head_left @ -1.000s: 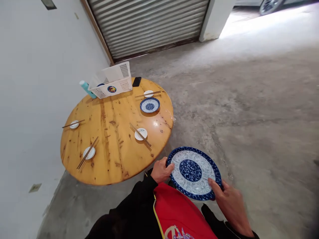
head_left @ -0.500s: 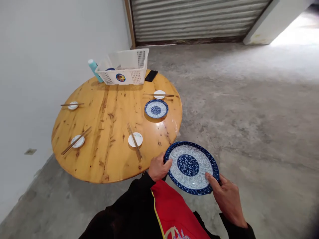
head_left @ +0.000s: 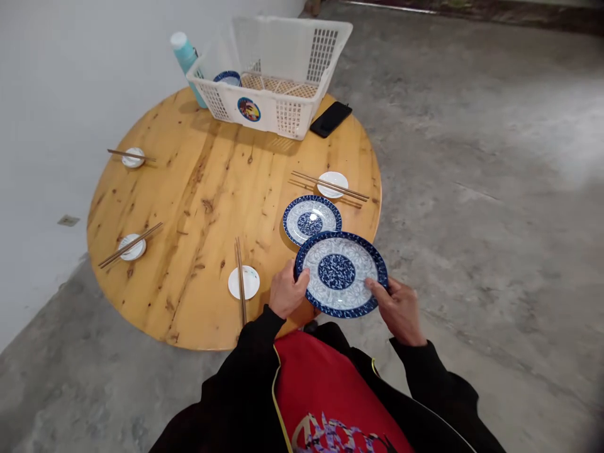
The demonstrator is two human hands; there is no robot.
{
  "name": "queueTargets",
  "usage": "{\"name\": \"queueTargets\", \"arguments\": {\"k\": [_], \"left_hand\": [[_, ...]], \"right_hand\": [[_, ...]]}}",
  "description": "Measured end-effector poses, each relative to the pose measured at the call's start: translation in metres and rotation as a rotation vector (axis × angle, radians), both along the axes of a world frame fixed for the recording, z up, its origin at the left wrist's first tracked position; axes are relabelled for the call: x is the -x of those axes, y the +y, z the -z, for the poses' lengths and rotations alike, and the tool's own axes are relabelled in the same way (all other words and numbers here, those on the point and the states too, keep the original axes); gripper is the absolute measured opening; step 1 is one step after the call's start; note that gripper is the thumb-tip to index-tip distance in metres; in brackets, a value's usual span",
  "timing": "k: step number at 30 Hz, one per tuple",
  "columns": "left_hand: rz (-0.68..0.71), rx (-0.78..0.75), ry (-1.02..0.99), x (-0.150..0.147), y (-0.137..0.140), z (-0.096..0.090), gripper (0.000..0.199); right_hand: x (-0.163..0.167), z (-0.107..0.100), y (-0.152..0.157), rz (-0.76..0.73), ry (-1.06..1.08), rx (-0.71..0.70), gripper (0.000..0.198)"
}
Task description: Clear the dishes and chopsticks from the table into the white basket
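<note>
- Blue-rimmed plate is held raised at the bench's near right edge.
- Both sides are grasped by fingers of left hand and right hand.
- Carrying seems in hand; next, level lowering is likely required.

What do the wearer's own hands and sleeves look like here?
The left hand and right hand are bare, without gloves. The long black sleeves reach the wrists, with a red top between them.
</note>
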State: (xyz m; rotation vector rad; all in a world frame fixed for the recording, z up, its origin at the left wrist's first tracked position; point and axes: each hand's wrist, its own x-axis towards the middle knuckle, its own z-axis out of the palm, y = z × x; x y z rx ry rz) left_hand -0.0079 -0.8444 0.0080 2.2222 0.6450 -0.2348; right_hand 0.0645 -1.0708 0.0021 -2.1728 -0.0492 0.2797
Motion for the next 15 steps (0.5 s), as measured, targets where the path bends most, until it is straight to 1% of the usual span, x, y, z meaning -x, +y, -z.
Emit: {"name": "queueTargets", "arguments": {"k": [3, 8, 12, 15], "left_hand": [[-0.023, -0.053, 0.008, -0.032, 0.01, 0.0, 0.016], [-0.081, -0.11, 0.085, -0.077, 0.025, 0.012, 0.024], [-0.13, -0.155, 0.163, -0.098, 0.034, 0.018, 0.027], [-0.144, -0.184, 0.232, -0.108, 0.039, 0.018, 0.03]], "right_hand": [[-0.041, 0.008, 0.013, -0.056, -0.02, -0.015, 0.043], [-0.1, 0.03, 0.037, -0.12, -0.011, -0.041, 0.041], [-0.13, 0.045, 0.054, -0.204, 0.096, -0.084, 0.039], [-0.146, 0.055, 0.061, -0.274, 0.146, -0.051, 0.039]]}}
